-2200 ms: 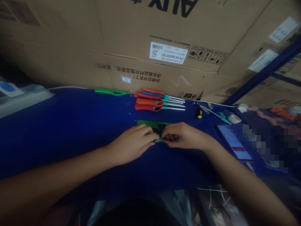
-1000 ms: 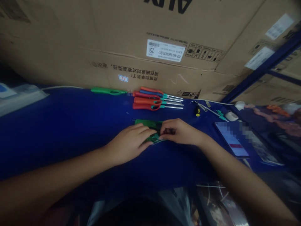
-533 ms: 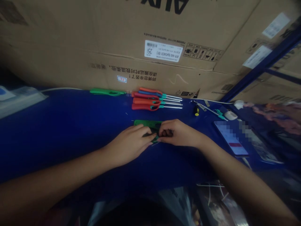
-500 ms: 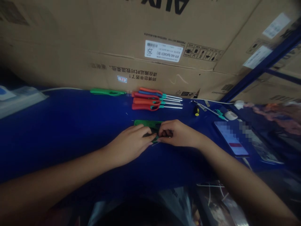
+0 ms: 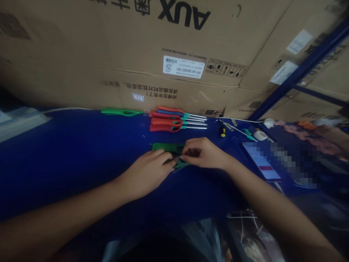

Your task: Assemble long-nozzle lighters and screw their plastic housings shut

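Observation:
A green lighter casing (image 5: 165,147) lies on the blue table at the centre, partly covered by my fingers. My left hand (image 5: 149,171) curls over its near side, fingers bent and thumb pressed against dark and green parts. From the right, my right hand (image 5: 203,153) reaches in with fingertips pinched at the same spot; what sits between them is too small to make out. Thin green edges show below the fingertips. Behind the hands lies a row of red, orange and blue stick lighters (image 5: 166,122) with metal tubes pointing right.
Another green lighter handle (image 5: 120,111) lies along the carton (image 5: 122,54) at the back. A yellow-black screwdriver (image 5: 223,131), a loose metal lighter tube (image 5: 240,131) and a phone (image 5: 260,160) are to the right. A plastic bag (image 5: 24,122) rests at the far left.
The camera view has shifted, so the carton and lighters appear slightly lower and further left. Both hands stay at the green casing, with more of its near green edge showing.

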A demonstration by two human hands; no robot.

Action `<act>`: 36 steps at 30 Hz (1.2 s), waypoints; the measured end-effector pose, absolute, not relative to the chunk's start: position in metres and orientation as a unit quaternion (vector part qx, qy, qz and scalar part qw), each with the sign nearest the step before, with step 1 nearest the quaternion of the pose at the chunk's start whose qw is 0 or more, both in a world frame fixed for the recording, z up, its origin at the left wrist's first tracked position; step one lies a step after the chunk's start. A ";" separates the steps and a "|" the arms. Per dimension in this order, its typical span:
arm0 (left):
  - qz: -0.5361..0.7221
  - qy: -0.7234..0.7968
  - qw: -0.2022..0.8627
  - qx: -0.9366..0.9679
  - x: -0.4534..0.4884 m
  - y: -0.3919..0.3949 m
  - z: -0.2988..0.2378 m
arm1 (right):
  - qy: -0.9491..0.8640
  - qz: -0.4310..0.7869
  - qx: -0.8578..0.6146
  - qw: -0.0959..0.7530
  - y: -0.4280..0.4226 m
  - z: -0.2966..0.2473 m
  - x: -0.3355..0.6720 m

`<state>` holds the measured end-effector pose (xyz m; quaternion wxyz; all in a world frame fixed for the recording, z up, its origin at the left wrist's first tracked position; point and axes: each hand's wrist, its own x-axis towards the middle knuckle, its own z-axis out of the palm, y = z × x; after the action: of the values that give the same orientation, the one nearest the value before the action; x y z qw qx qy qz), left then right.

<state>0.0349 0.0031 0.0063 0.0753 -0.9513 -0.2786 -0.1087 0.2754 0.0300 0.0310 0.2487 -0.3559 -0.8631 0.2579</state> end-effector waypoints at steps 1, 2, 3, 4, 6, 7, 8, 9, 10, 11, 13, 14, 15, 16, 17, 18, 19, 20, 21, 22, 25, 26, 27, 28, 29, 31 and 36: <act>-0.115 -0.277 0.070 -0.951 0.034 0.004 0.006 | -0.851 0.239 -0.375 0.281 0.034 0.032 0.280; -0.122 -0.276 0.062 -0.951 0.033 0.005 0.005 | -0.835 0.207 -0.398 0.318 0.039 0.032 0.287; -0.128 -0.275 0.052 -0.951 0.032 0.005 0.004 | -0.821 0.163 -0.425 0.345 0.045 0.033 0.294; -0.133 -0.275 0.040 -0.951 0.032 0.006 0.003 | -0.803 0.112 -0.459 0.363 0.052 0.034 0.303; -0.146 -0.277 0.018 -0.950 0.030 0.007 0.002 | -0.758 0.024 -0.531 0.377 0.065 0.036 0.323; -0.150 -0.279 0.008 -0.948 0.029 0.008 0.002 | -0.730 -0.009 -0.575 0.369 0.071 0.037 0.333; -0.155 -0.282 0.000 -0.947 0.029 0.008 0.002 | -0.702 -0.037 -0.621 0.348 0.077 0.037 0.344; -0.160 -0.286 -0.005 -0.945 0.028 0.008 0.004 | -0.674 -0.061 -0.668 0.308 0.082 0.037 0.354; -0.165 -0.290 -0.008 -0.943 0.026 0.008 0.006 | -0.643 -0.084 -0.715 0.259 0.086 0.036 0.364; -0.170 -0.297 -0.008 -0.940 0.025 0.008 0.009 | -0.627 -0.089 -0.736 0.240 0.090 0.034 0.374; -0.173 -0.315 -0.005 -0.933 0.021 0.009 0.015 | -0.601 -0.089 -0.766 0.210 0.095 0.028 0.390; -0.169 -0.324 -0.003 -0.931 0.019 0.009 0.019 | -0.586 -0.087 -0.781 0.196 0.097 0.024 0.397; -0.161 -0.330 -0.001 -0.930 0.017 0.010 0.022 | -0.573 -0.084 -0.794 0.183 0.098 0.020 0.402; -0.150 -0.332 0.001 -0.931 0.016 0.011 0.025 | -0.563 -0.080 -0.805 0.171 0.099 0.016 0.406; -0.137 -0.334 0.001 -0.933 0.015 0.011 0.027 | -0.557 -0.077 -0.812 0.160 0.100 0.012 0.410; -0.125 -0.334 0.001 -0.934 0.014 0.012 0.028 | -0.552 -0.074 -0.817 0.151 0.101 0.010 0.412; -0.114 -0.334 0.001 -0.936 0.014 0.012 0.029 | -0.550 -0.072 -0.820 0.144 0.102 0.008 0.413; -0.107 -0.334 0.000 -0.937 0.014 0.013 0.029 | -0.548 -0.071 -0.822 0.138 0.103 0.007 0.414; -0.104 -0.334 0.001 -0.937 0.014 0.013 0.028 | -0.545 -0.071 -0.825 0.136 0.104 0.006 0.415; -0.104 -0.334 0.003 -0.937 0.015 0.013 0.028 | -0.542 -0.072 -0.827 0.135 0.105 0.006 0.415; -0.106 -0.335 0.007 -0.936 0.015 0.015 0.027 | -0.535 -0.070 -0.831 0.135 0.107 0.005 0.414; -0.107 -0.336 0.007 -0.936 0.014 0.015 0.027 | -0.533 -0.065 -0.833 0.136 0.108 0.005 0.414; -0.108 -0.337 0.007 -0.935 0.014 0.015 0.027 | -0.531 -0.058 -0.834 0.137 0.108 0.005 0.414; -0.110 -0.337 0.008 -0.935 0.014 0.015 0.028 | -0.528 -0.050 -0.836 0.139 0.108 0.005 0.414; -0.114 -0.338 0.007 -0.934 0.014 0.015 0.029 | -0.522 -0.042 -0.840 0.143 0.107 0.005 0.414; -0.132 -0.339 0.001 -0.932 0.016 0.013 0.029 | -0.507 -0.029 -0.847 0.161 0.105 0.010 0.414; -0.262 -0.340 -0.107 -0.897 0.024 0.009 0.023 | -0.515 -0.002 -0.817 0.259 0.098 0.034 0.394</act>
<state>0.0243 0.0093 0.0225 -0.1066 -0.8967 -0.3404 -0.2623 0.3944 0.0979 0.0341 0.2589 -0.8173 -0.5149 -0.0023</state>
